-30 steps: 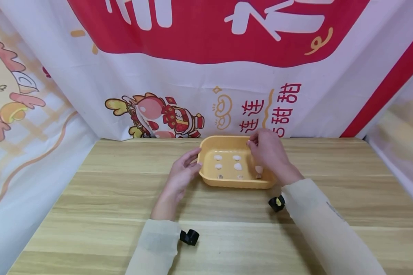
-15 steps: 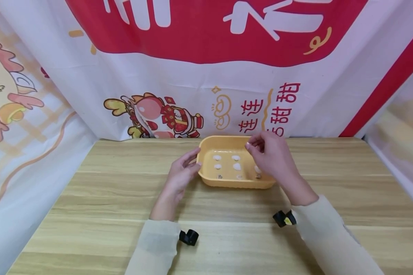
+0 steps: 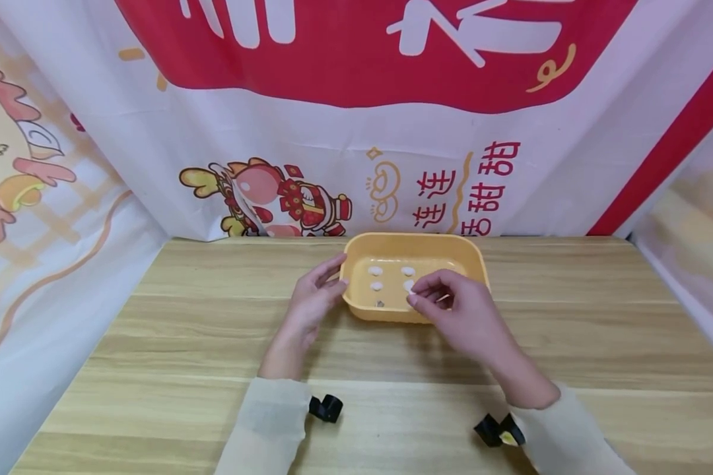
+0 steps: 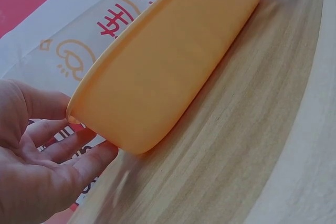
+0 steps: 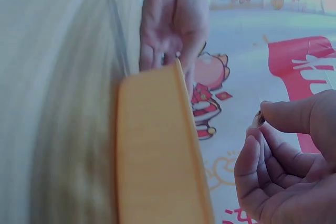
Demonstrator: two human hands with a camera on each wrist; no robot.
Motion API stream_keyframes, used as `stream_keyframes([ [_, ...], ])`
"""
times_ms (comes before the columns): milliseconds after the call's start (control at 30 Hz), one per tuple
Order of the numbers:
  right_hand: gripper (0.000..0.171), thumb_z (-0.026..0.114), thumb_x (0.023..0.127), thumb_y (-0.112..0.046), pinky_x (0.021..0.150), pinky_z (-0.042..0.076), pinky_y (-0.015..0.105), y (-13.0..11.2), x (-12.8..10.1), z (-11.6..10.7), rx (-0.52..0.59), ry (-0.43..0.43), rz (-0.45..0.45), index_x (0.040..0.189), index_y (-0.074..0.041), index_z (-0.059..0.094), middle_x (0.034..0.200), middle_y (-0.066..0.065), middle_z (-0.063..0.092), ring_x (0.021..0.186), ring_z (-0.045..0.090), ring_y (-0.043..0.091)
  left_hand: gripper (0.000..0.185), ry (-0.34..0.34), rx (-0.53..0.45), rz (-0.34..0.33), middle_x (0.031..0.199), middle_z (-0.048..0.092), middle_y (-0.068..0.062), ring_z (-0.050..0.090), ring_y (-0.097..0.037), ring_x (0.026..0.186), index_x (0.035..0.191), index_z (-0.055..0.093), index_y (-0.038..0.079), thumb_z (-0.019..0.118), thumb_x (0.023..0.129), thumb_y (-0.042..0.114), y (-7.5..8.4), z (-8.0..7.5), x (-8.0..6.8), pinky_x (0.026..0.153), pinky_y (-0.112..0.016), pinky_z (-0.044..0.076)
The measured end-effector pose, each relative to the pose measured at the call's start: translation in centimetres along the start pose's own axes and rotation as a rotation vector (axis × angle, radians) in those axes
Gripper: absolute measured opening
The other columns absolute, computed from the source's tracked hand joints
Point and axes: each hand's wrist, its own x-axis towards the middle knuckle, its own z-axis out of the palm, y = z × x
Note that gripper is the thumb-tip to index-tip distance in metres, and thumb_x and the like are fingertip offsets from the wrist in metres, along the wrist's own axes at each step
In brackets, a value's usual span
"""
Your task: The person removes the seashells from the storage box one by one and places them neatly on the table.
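Pale wood-grain planks make up the worktop point(image 3: 172, 343), which runs from the near edge back to a hanging printed cloth.

Nearest the viewer are two cream sleeves point(image 3: 270, 422), each with a small black wrist-mounted camera unit point(image 3: 325, 408) beside the cuff.

Farther in, the right hand point(image 3: 460, 316) hovers over the near right part of a yellow tray point(image 3: 475, 257). Its grip is a pinch: thumb and forefinger tips meet on a small shell point(image 5: 258, 119), with the other fingers curled loosely beneath, as the right wrist view shows. The pinched piece is held just above the tray's near rim, over the near right part of its floor.

The left hand point(image 3: 311, 307) is at the tray's left end. Its grip is loose and wide, fingers fairly straight, the fingertips resting against the tray's outer wall and rim; the left wrist view shows the thumb at the rim corner and fingers along the wall below it.

On the tray floor lie several white shells point(image 3: 375, 271) in two rows, with a darker small piece point(image 3: 380, 304) closer to the near wall. The tray sits flat on the worktop, near its far edge.

Behind it hangs the banner point(image 3: 356, 132), white and red, with a cartoon figure point(image 3: 273, 198) and red characters.
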Motion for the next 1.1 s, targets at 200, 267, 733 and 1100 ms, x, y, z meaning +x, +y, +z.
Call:
stream_keyframes([
  [200,0.01,0.082,0.096,-0.015,0.072,0.061,0.024,0.4,-1.3,1.3,0.005,-0.035,-0.069,0.102,-0.014,0.075,0.092,-0.001,0.075,0.083,0.067,0.015,0.057,0.003,0.001,-0.012,0.164,0.053,-0.001,0.056,-0.026,0.144,0.152,0.061,0.025,0.067,0.1,0.0,0.1,0.0,-0.1,0.12,-0.04,0.053],
  [267,0.01,0.083,0.095,-0.015,0.073,0.061,0.024,0.5,-1.6,1.7,-0.011,-0.036,-0.087,0.101,-0.015,0.075,0.091,-0.003,0.074,0.083,0.067,0.013,0.056,0.001,0.001,-0.015,0.164,0.053,-0.001,0.055,-0.026,0.144,0.151,0.062,0.025,0.067,0.101,0.001,0.2,-0.1,-0.2,0.12,-0.04,0.052],
  [733,0.01,0.084,0.094,-0.012,0.07,0.06,0.021,1.6,-1.7,2.7,-0.02,-0.044,-0.11,0.098,-0.015,0.076,0.089,-0.004,0.072,0.081,0.066,0.01,0.047,0.003,0.039,-0.057,0.166,0.051,0.004,0.051,-0.024,0.15,0.146,0.067,0.028,0.065,0.105,0.006,0.3,0.0,0.0,0.124,-0.042,0.049],
  [1100,0.01,0.083,0.095,-0.013,0.071,0.06,0.022,1.8,-1.4,2.7,-0.029,-0.046,-0.102,0.1,-0.016,0.075,0.091,-0.004,0.072,0.082,0.066,0.011,0.046,0.004,0.027,-0.053,0.165,0.052,0.003,0.052,-0.024,0.15,0.143,0.068,0.029,0.067,0.103,0.006,0.3,0.0,-0.2,0.123,-0.041,0.05],
])
